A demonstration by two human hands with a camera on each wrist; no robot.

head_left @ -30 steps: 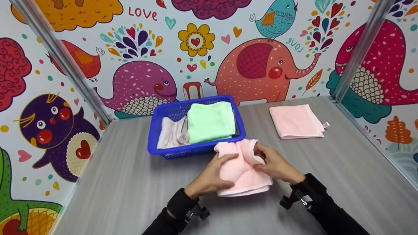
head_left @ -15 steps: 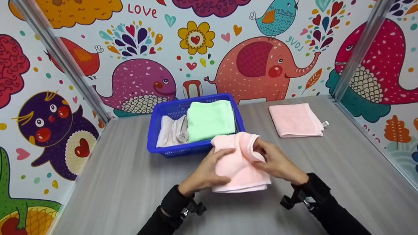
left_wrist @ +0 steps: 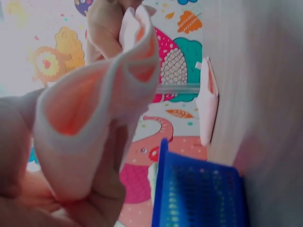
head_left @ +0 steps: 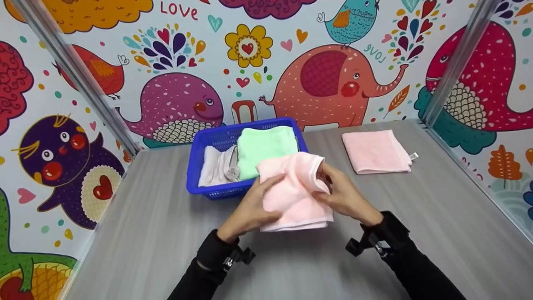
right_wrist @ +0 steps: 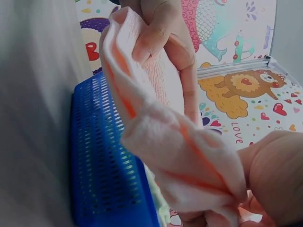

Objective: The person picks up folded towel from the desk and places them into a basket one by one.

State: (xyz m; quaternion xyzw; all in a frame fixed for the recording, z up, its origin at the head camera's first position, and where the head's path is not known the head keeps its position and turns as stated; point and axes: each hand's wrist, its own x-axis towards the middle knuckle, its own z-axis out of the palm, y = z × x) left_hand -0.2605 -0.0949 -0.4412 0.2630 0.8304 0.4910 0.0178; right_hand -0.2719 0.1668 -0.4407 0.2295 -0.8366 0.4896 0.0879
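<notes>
Both hands hold a folded pink towel (head_left: 291, 196) in the air at the front right of a blue basket (head_left: 193, 183). My left hand (head_left: 252, 210) grips its left side, thumb toward me and fingers along the face. At the upper right, my right hand (head_left: 347, 193) pinches a curled edge of the cloth. The left wrist view shows the towel's layers (left_wrist: 80, 137) gaping in loops. In the basket lie a folded green towel (head_left: 264, 146) and a crumpled greyish-white cloth (head_left: 216, 166). The held towel overlaps the basket's front right corner in the head view.
A second pink towel (head_left: 374, 152), folded flat with a small white tag, lies on the grey table (head_left: 145, 233) to the right. Colourful printed walls (head_left: 245, 41) stand behind and at both sides, with metal posts (head_left: 454, 62) at the corners.
Both hands have moved the pink towel up and left, toward the basket, and it now covers part of the rim and green towel. The grips look much the same.
</notes>
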